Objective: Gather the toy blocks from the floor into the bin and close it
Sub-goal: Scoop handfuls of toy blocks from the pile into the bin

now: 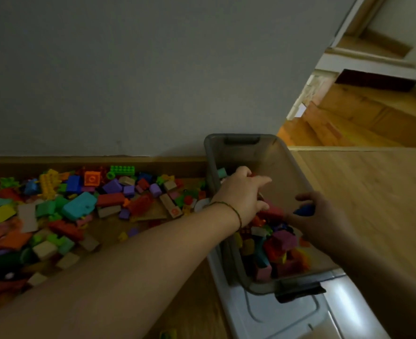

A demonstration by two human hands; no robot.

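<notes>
A loose heap of coloured plastic and foam toy blocks (pixel 80 206) covers the wooden floor (pixel 363 192) across the left of the frame, along the foot of the plain grey wall (pixel 128 69). Most of the job looks undone, since far more pieces lie there than in the container.

The person's left hand (pixel 243 192) reaches from the lower left over the near-left rim of the grey translucent plastic bin (pixel 251 157), which sits right of centre against the wall. Its fingers are stretched forward and only slightly spread, palm down over the inside. A bit of red shows at the fingertips, but whether the hand grips anything underneath cannot be told.

Inside the bin, a mixed layer of blocks (pixel 284 241) fills the near end, while the far end looks bare. The bin appears to stand on its own pale, glossy lid (pixel 287 316) at the lower right.

At the right of the bin, the right hand (pixel 324 216) pinches a small blue block (pixel 303 211) between thumb and curled fingers, just above the contents.

To do this step well, both hands should let go low over the emptier far end, so pieces do not bounce out and the load stays below the rim. A mound at the near end would probably stop the lid seating later. Scooping handfuls from the heap's nearest edge should shorten each reach.
</notes>
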